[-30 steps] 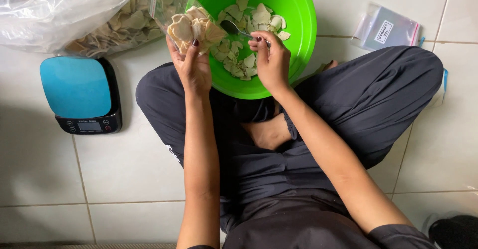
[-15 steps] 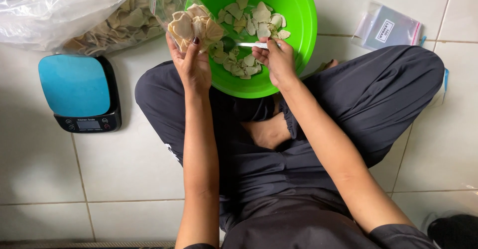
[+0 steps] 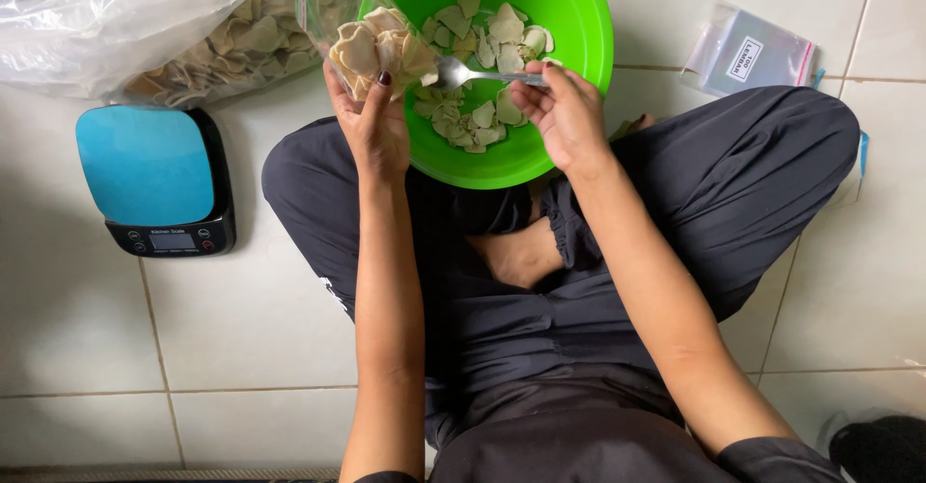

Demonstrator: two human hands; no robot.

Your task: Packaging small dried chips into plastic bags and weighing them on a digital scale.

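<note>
My left hand (image 3: 371, 121) pinched the small clear bag (image 3: 371, 44) of pale chips over the near-left rim of the green bowl (image 3: 579, 20), mouth up, so the spoon (image 3: 473, 75) clamped in my right hand (image 3: 564, 116) reached it.

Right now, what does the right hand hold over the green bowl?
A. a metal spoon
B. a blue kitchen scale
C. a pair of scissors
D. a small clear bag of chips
A: the right hand grips the handle of a metal spoon whose scoop lies above the pale chips in the green bowl.
</note>
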